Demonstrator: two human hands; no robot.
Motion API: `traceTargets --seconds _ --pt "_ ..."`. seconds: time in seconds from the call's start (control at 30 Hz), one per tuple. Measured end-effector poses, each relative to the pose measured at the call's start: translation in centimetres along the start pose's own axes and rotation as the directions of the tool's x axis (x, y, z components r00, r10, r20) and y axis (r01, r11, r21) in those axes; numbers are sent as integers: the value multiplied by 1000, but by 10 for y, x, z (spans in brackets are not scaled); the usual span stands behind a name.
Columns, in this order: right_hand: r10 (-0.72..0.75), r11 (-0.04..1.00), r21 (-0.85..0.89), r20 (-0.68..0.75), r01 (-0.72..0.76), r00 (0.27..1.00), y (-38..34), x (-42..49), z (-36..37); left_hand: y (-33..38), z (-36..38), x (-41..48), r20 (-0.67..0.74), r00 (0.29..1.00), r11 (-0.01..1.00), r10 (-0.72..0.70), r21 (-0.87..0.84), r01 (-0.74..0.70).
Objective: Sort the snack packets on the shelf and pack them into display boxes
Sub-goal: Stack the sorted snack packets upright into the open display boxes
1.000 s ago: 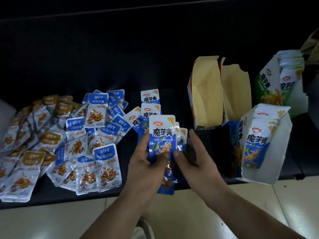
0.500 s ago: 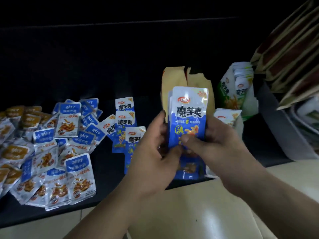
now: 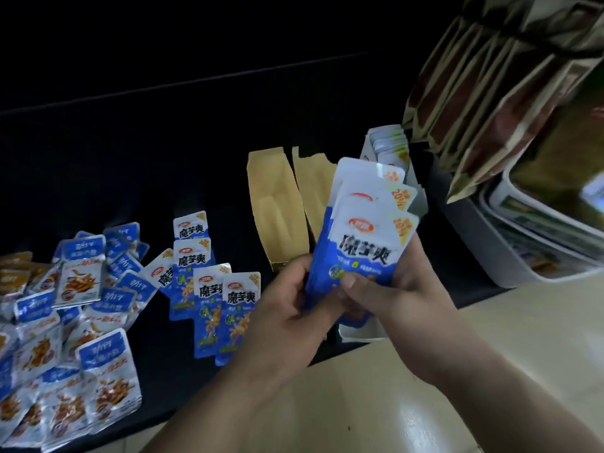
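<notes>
A single head-worn wide-angle view looks forward and down from close above the left hand (image 3: 287,308) and right hand (image 3: 395,289), which fill its lower middle. The dark flat shelf (image 3: 196,158) stretches beyond and left of them, edges bowed by the lens.

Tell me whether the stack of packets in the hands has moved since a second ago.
Yes. The stack has gone right and up: it was left of the empty cardboard boxes, now it overlaps their right side.
</notes>
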State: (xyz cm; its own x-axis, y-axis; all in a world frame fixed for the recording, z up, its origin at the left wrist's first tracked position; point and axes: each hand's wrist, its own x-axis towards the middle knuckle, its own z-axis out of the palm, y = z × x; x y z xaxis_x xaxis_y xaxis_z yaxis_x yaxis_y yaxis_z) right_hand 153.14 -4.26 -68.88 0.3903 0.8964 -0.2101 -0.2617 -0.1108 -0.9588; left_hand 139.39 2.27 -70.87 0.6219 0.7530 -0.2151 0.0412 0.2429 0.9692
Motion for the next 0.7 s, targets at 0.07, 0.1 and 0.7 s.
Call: traceTargets --seconds 0.07,0.1,0.7 --pt "-13 1000 18 9 13 1000 -2 0 -1 2 5 4 14 1000 999 -12 -32 13" --pt "-25 999 25 12 24 1000 -3 0 -2 0 6 6 14 1000 999 -13 -31 13" --pt "-106 994 28 -80 109 991 6 -9 -12 -10 19 9 111 990 990 82 105 -94"
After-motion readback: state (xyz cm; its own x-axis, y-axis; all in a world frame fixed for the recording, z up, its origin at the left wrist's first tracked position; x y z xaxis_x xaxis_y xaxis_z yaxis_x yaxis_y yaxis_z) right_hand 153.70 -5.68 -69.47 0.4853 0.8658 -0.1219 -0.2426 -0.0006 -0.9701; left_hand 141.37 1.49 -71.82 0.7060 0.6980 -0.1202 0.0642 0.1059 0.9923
